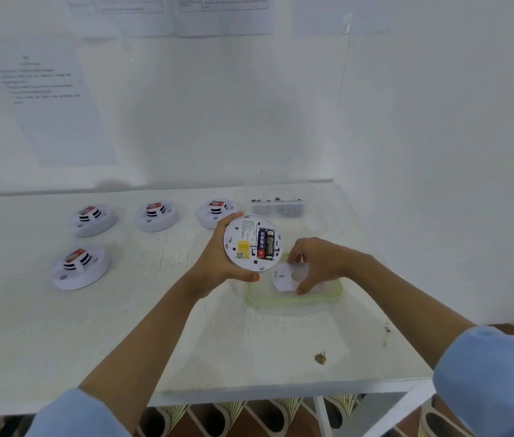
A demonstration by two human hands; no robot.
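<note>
While my left hand (pixel 214 263) cups the upturned smoke detector (pixel 243 244) by its rim, fingers curled over the far edge and thumb on the near edge, the piece I need next lies at about 4 o'clock from it: the round white back plate (pixel 285 275). My right hand (pixel 322 260) pinches that plate, fingertips on its far rim and thumb on its near rim, just above the clear container (pixel 281 302) with the green lip. Detector and plate sit just beside each other; I cannot tell whether they touch. The detector's open underside is tilted toward me, with two batteries (pixel 265 243) seated, their long axis running roughly 12 to 6. I judge the coming move is the right hand's: bring the plate toward 10 o'clock, square it to that face, then seat it. Spare detectors (pixel 79 266) lie on the table (pixel 186 342) from 9 to 11 o'clock.
</note>
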